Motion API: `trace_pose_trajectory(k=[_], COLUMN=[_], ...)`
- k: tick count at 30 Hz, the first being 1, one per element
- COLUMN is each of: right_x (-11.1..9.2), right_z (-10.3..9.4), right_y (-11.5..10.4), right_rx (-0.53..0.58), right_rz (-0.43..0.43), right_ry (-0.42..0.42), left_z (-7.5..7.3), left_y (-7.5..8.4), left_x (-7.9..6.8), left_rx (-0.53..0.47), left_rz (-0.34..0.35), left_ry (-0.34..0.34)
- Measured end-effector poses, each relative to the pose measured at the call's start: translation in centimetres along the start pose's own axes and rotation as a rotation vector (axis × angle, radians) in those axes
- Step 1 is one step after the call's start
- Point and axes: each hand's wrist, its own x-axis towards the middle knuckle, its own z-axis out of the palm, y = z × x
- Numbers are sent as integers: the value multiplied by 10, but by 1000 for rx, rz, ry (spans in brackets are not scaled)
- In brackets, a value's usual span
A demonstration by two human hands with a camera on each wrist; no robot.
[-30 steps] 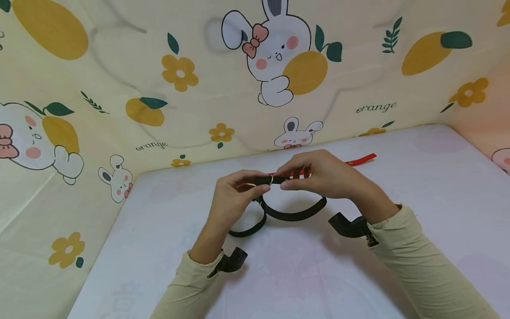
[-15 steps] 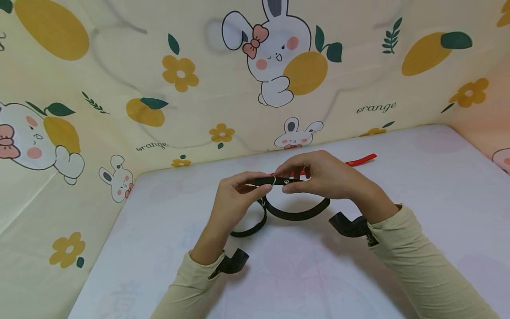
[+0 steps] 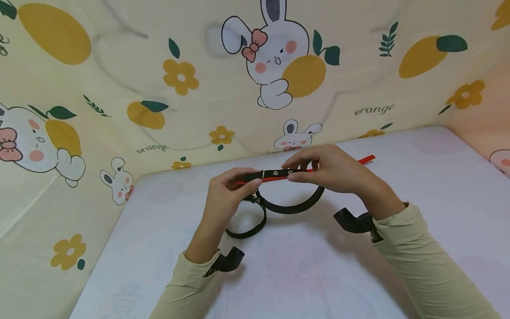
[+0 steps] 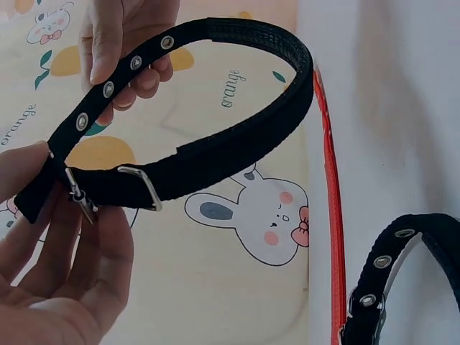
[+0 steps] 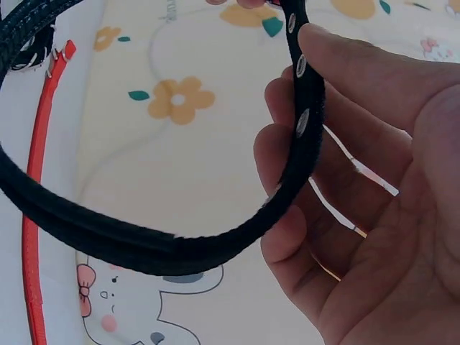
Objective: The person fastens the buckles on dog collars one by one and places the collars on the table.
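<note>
Both hands hold a black dog collar (image 3: 295,209) that hangs in a loop above the table. My left hand (image 3: 223,195) pinches it by the buckle (image 4: 83,198), where the strap's pointed end pokes out between thumb and fingers. Beside the buckle sits a metal D-ring (image 4: 144,188). My right hand (image 3: 336,170) pinches the strap further along, its thumb near the row of metal eyelets (image 5: 302,67). Padding lines the far part of the loop. Below, a second, smaller-looking black collar (image 3: 247,233) rests on the table, fastened into a ring.
A red strap (image 3: 367,159) with eyelets lies straight along the back of the white table (image 3: 287,274), partly behind the hands and the held collar. Behind it rises a cream cloth wall (image 3: 223,97) printed with rabbits and oranges. Black wrist mounts (image 3: 229,260) stick out from both sleeves.
My left hand has shifted left and my right hand slightly up, so a longer stretch of eyeleted strap shows between them. The loop has risen a little. The second collar stays put.
</note>
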Motion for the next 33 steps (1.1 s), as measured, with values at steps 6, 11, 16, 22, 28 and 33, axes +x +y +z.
trace_pose_trajectory(k=[6, 11, 16, 22, 28, 33], right_x=[0, -1, -1, -3, -3, -3], right_z=[1, 3, 5, 8, 11, 10], right_y=[0, -2, -4, -4, -5, -5], right_rx=[14, 0, -17, 16, 36, 31], right_rz=[-27, -40, -50, -106, -140, -120], right_ry=[6, 1, -30, -135, -173, -146], left_z=[2, 4, 6, 8, 9, 8], left_y=[-1, -2, -3, -6, -6, -6], left_x=[0, 1, 1, 0, 0, 0], left_rx=[-12, -6, 17, 28, 50, 19], left_rz=[3, 15, 2, 14, 34, -1], left_ry=[-30, -52, -75, -102, -117, -117])
